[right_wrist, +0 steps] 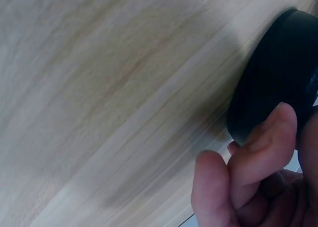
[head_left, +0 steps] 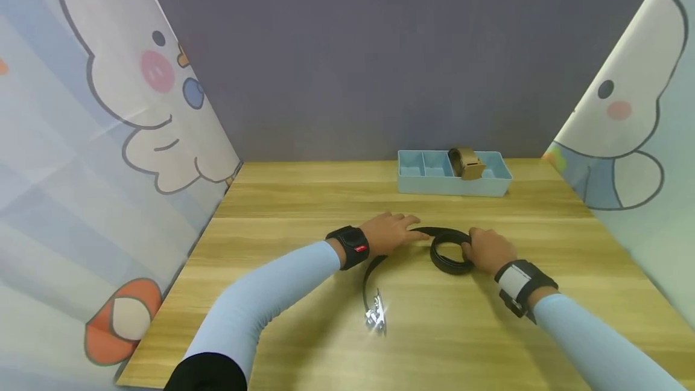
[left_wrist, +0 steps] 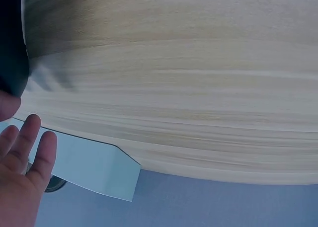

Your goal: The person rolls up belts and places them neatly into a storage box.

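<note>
A black belt (head_left: 450, 265) lies partly coiled on the wooden table. My right hand (head_left: 490, 250) grips the coil's right side; in the right wrist view its curled fingers (right_wrist: 263, 152) press against the belt's dark outer face (right_wrist: 278, 73). The uncoiled strap runs left under my left hand (head_left: 388, 233), then curves toward me to a shiny silver buckle (head_left: 376, 317). My left hand's fingers reach out over the strap. In the left wrist view those fingers (left_wrist: 42, 162) are extended and apart, and the thumb is at the dark strap (left_wrist: 10, 63). The palm hides part of the strap.
A light blue divided tray (head_left: 450, 186) stands at the table's back edge. A brown-gold strap-like roll (head_left: 467, 163) sits in it, rising over its rim. A dark grey wall is behind, and cartoon-printed cloth (head_left: 108, 198) hangs on both sides.
</note>
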Tool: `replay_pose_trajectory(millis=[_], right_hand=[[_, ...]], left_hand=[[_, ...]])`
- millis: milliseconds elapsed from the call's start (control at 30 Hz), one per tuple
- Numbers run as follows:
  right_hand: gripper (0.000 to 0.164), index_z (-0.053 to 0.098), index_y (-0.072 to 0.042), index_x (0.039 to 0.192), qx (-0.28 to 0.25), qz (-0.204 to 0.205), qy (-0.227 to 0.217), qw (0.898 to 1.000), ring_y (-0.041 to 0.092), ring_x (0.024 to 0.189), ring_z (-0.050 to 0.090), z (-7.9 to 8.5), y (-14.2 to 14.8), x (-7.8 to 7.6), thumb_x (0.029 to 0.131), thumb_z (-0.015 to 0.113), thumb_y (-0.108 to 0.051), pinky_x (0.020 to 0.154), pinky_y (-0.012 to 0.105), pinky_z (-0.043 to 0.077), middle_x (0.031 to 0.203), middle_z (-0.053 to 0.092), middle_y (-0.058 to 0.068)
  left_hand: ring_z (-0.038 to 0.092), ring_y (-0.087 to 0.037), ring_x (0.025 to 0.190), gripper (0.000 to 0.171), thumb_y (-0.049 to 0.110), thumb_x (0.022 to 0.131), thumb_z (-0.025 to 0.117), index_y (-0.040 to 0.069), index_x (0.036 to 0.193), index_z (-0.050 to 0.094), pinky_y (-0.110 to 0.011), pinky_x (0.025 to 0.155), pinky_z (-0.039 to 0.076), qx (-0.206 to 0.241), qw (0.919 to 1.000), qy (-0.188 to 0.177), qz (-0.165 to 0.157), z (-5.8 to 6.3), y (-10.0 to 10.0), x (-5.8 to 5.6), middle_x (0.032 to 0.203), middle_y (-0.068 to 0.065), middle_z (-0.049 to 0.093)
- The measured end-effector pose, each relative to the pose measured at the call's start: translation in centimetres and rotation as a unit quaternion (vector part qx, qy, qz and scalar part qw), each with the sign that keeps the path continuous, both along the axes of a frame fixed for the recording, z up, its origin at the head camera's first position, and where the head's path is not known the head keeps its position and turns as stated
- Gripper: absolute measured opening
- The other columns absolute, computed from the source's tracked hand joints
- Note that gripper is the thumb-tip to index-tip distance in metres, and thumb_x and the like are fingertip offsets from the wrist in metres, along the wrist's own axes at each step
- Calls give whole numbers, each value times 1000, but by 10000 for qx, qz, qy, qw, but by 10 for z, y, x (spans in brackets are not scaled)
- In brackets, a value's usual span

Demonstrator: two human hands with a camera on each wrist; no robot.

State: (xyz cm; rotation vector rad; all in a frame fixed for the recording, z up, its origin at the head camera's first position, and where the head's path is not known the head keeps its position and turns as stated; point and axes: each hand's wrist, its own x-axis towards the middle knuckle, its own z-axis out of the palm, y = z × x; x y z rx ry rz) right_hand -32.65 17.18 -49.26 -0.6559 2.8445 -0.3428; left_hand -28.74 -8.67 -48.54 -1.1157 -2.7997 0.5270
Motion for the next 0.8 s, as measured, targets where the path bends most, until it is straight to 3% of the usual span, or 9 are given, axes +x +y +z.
replay_pose_trajectory(millis=[200,400,533,667,800], right_hand=[[22,55,-6,81,-27,-32,-12,10000,22,57,51,-1,2,1,89,55,-26,45,35,39,67,57,8],[21,55,-6,81,-49,-22,25,10000,22,57,51,-2,3,3,89,56,-25,45,36,39,67,57,8],[21,55,-6,80,-47,-48,62,10000,22,56,52,-8,3,2,88,56,-25,44,36,39,66,57,8],[21,56,-5,81,-30,-14,106,9999,22,55,52,-7,3,3,88,57,-24,44,37,39,66,57,8],[21,56,-3,81,-44,59,213,9997,22,54,51,-3,4,4,87,57,-23,44,37,38,65,56,8]], left_hand=[[52,-20,118,79,21,81,71,39,144,26,-37,89,50,-104,9998,-102,96,0,1,3,145,-3,35],[52,-20,118,72,16,85,64,42,143,29,-35,88,50,-23,9998,-121,147,2,7,5,145,-2,35],[53,-18,117,70,21,87,61,41,144,25,-33,83,51,-10,10000,-14,77,1,9,7,145,-2,36],[49,-20,124,62,27,93,51,43,145,21,-34,87,50,66,10000,14,-48,0,14,9,149,-4,30],[44,-22,129,51,33,96,45,47,142,26,-36,90,49,197,9993,-42,-316,1,19,9,152,-7,25]])
